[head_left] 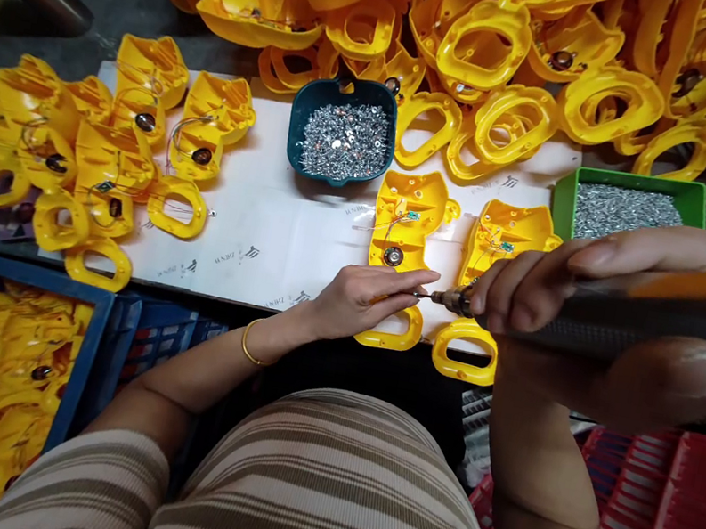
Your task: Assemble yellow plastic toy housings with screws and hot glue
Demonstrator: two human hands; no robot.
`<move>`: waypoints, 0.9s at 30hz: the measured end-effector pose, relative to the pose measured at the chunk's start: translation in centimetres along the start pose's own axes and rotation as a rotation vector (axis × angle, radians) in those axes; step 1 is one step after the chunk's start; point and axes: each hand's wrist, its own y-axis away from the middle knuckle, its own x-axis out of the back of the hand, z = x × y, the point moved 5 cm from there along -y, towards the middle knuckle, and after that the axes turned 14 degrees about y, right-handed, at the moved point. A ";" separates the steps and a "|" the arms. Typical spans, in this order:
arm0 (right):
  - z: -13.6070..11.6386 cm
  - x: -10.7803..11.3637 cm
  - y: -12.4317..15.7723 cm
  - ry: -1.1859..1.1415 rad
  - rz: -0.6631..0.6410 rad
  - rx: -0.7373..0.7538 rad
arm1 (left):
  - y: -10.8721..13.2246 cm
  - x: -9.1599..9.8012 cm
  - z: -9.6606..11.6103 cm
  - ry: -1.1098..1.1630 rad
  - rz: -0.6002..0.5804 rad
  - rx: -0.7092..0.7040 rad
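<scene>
Small repeated logo marks stand on the white sheet (277, 234); their letters are too small to read.

A teal bowl (301, 111) of screws is set mid-bench, twd the back edge; a green tray (562, 205) of screws is set at the back-right corner. Yellow shells (498, 45) are heaped along the back edge, and a smaller batch (109, 142) is grouped at the left end. A blue crate (87, 364) w/ yellow parts is seen below the front-left corner, a red crate (689, 519) below the front-right.
</scene>
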 end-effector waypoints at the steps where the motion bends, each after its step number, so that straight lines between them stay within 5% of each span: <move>1: -0.1 0.0 0.0 -0.001 -0.005 -0.001 | -0.1 0.1 0.2 -0.011 -0.011 -0.009; 7: -0.2 0.1 -0.6 0.114 0.044 -0.018 | 1.4 0.7 1.9 -0.386 0.064 -0.152; 11: 1.6 -0.6 -1.2 0.046 0.089 0.050 | 3.6 -1.0 1.6 -0.579 -0.152 -0.119; 18: 6.1 -2.1 -1.4 0.030 -0.117 -0.086 | 4.2 -1.7 0.8 -0.593 -0.185 -0.068; 27: 7.0 -2.1 -1.1 0.011 -0.059 0.020 | 4.4 -1.6 0.1 -0.522 -0.204 -0.026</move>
